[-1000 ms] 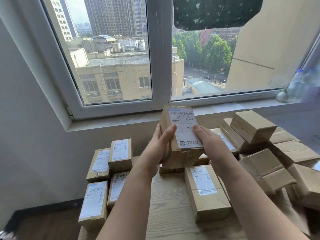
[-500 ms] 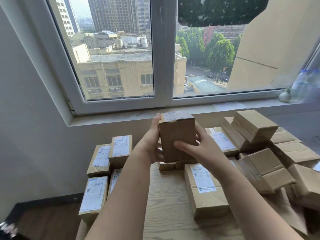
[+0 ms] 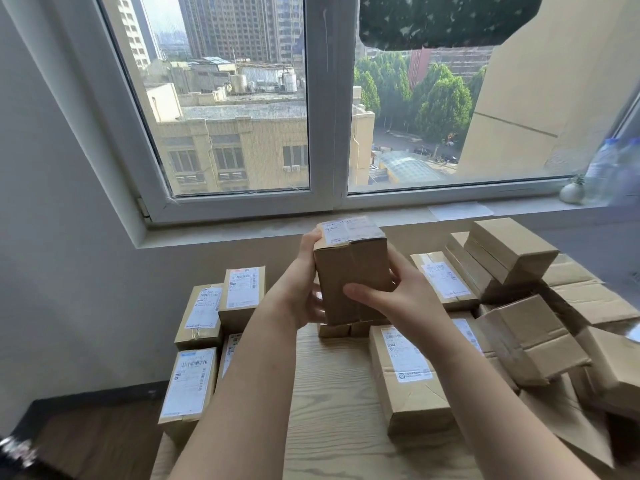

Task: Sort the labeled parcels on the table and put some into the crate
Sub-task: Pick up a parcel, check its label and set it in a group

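I hold one brown cardboard parcel (image 3: 351, 271) upright above the back of the wooden table (image 3: 332, 393), its white label facing up and away. My left hand (image 3: 306, 285) grips its left side. My right hand (image 3: 388, 296) wraps round the front and right side, thumb across the bare brown face. Labeled parcels (image 3: 207, 313) stand in a group on the left, and a long labeled parcel (image 3: 407, 375) lies just right of my arms. No crate is in view.
A heap of unlabeled-side-up brown boxes (image 3: 519, 306) fills the right of the table. The window sill (image 3: 450, 216) runs behind, with a small white vase (image 3: 571, 192) and plastic bottles (image 3: 609, 171) at its right end. Dark floor (image 3: 86, 438) lies left of the table.
I have turned the parcel over in both hands: its label faced me a second ago and now points up and away, with the plain brown face toward me. The parcel sits slightly lower.
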`<state>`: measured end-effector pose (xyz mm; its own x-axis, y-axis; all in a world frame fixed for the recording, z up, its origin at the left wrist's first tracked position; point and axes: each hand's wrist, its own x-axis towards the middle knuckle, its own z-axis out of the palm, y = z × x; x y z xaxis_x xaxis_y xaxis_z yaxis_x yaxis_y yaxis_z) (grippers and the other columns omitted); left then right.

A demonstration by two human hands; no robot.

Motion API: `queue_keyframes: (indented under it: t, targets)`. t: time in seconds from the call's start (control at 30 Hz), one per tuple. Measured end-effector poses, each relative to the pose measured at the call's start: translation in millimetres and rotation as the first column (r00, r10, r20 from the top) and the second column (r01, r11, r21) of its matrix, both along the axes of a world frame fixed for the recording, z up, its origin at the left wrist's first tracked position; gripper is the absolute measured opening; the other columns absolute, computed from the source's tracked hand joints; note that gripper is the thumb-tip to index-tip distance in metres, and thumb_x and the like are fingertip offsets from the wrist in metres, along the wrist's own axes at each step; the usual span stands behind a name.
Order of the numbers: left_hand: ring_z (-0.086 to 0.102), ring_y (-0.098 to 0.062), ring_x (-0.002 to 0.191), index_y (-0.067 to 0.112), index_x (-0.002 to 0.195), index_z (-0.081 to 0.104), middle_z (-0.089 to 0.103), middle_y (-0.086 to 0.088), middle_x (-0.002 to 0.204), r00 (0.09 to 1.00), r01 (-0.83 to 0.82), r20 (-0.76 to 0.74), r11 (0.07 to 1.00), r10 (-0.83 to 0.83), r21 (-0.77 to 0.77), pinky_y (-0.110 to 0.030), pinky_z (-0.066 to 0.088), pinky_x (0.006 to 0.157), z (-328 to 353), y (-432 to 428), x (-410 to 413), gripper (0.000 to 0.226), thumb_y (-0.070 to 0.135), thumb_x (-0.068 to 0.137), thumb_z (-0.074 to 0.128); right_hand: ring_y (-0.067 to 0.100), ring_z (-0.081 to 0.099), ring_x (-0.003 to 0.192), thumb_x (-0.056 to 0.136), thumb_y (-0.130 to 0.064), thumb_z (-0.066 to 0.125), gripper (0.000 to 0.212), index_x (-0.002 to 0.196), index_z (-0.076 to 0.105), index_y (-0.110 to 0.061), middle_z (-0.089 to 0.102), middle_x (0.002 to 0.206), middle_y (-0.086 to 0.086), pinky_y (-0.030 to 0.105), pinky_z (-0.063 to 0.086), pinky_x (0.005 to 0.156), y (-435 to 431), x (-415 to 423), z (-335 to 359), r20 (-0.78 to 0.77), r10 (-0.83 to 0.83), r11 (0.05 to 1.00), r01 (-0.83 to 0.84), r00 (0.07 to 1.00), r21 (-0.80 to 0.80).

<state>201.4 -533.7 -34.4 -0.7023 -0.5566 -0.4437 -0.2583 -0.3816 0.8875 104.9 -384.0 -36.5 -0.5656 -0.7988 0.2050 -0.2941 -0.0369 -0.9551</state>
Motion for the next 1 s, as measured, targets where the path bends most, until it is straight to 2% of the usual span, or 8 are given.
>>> queue_keyframes:
  t: [0.17, 0.23, 0.3, 0.43, 0.53, 0.67, 0.83, 1.0]
  targets:
    - [0.071, -0.031, 0.107, 0.031, 0.113, 0.076, 0.075, -0.014, 0.115, 0.998, -0.043, -0.047, 0.998, 0.041, -0.048, -0.044, 0.060, 0.085, -5, 6, 5, 0.071, 0.082, 0.087, 0.034, -0.003, 0.068, 0.104, 0.084, -0.015, 0.082, 0.076, 0.144, 0.047, -0.046, 0.073, 0.116, -0.016, 0.020, 0.058, 0.075, 1, -2, -2, 0.081, 0.077, 0.997, -0.079, 0.994, 0.024]
    - [0.069, -0.027, 0.091, 0.032, 0.109, 0.074, 0.074, -0.011, 0.098, 0.996, -0.068, -0.057, 0.995, 0.063, -0.076, -0.040, 0.059, 0.081, -8, 9, 7, 0.062, 0.075, 0.093, 0.034, -0.004, 0.069, 0.104, 0.089, -0.023, 0.076, 0.060, 0.139, 0.051, -0.046, 0.073, 0.113, -0.021, 0.018, 0.057, 0.076, 1, -4, -3, 0.164, 0.105, 0.993, -0.113, 0.981, 0.037]
    - [0.067, -0.027, 0.089, 0.031, 0.114, 0.072, 0.073, -0.008, 0.097, 0.996, -0.077, -0.046, 0.993, 0.073, -0.089, -0.039, 0.056, 0.081, -18, 11, 9, 0.060, 0.073, 0.094, 0.034, -0.001, 0.069, 0.107, 0.089, -0.045, 0.066, 0.044, 0.132, 0.056, -0.047, 0.073, 0.116, -0.020, 0.023, 0.056, 0.082, 2, -5, -8, 0.259, 0.132, 0.984, -0.158, 0.957, 0.080]
    - [0.067, -0.024, 0.091, 0.032, 0.117, 0.071, 0.077, -0.001, 0.097, 0.995, -0.092, -0.032, 0.993, 0.090, -0.067, -0.038, 0.054, 0.084, -39, 16, 19, 0.056, 0.069, 0.097, 0.034, 0.017, 0.066, 0.120, 0.080, -0.076, 0.056, 0.063, 0.134, 0.060, -0.042, 0.070, 0.129, -0.009, 0.046, 0.052, 0.101, 1, -7, -34, 0.463, 0.100, 0.956, -0.214, 0.881, 0.200]
    - [0.067, -0.025, 0.100, 0.038, 0.121, 0.069, 0.077, -0.001, 0.107, 0.996, -0.094, -0.013, 0.994, 0.093, -0.063, -0.043, 0.055, 0.090, -54, 13, 28, 0.052, 0.068, 0.098, 0.032, 0.024, 0.066, 0.120, 0.072, -0.083, 0.060, 0.077, 0.136, 0.058, -0.040, 0.068, 0.134, 0.000, 0.046, 0.057, 0.094, -5, -2, -50, 0.553, 0.057, 0.935, -0.238, 0.831, 0.261]
    - [0.066, -0.017, 0.096, 0.038, 0.122, 0.069, 0.079, 0.006, 0.103, 0.995, -0.095, 0.028, 0.993, 0.097, -0.075, -0.036, 0.053, 0.086, -69, 0, 48, 0.046, 0.061, 0.098, 0.036, 0.026, 0.073, 0.107, 0.088, -0.066, 0.058, 0.055, 0.128, 0.066, -0.028, 0.077, 0.114, 0.006, 0.049, 0.058, 0.095, -20, 9, -65, 0.600, 0.026, 0.923, -0.250, 0.799, 0.292]
    - [0.068, -0.019, 0.105, 0.033, 0.116, 0.071, 0.080, 0.005, 0.096, 0.983, -0.150, 0.100, 0.989, 0.151, -0.013, -0.041, 0.054, 0.097, -88, -14, 81, 0.036, 0.051, 0.100, 0.044, 0.029, 0.072, 0.109, 0.090, -0.052, 0.068, 0.046, 0.127, 0.067, -0.023, 0.075, 0.116, 0.007, 0.053, 0.056, 0.098, -43, 31, -91, 0.618, 0.009, 0.894, -0.283, 0.786, 0.347]
    - [0.071, -0.013, 0.101, 0.035, 0.113, 0.070, 0.080, 0.008, 0.096, 0.960, -0.262, 0.110, 0.964, 0.256, 0.041, -0.035, 0.055, 0.087, -101, -30, 113, 0.029, 0.054, 0.098, 0.054, 0.031, 0.071, 0.108, 0.091, -0.049, 0.068, 0.042, 0.125, 0.068, -0.025, 0.072, 0.121, 0.008, 0.053, 0.055, 0.099, -70, 59, -110, 0.639, 0.010, 0.865, -0.327, 0.769, 0.380]
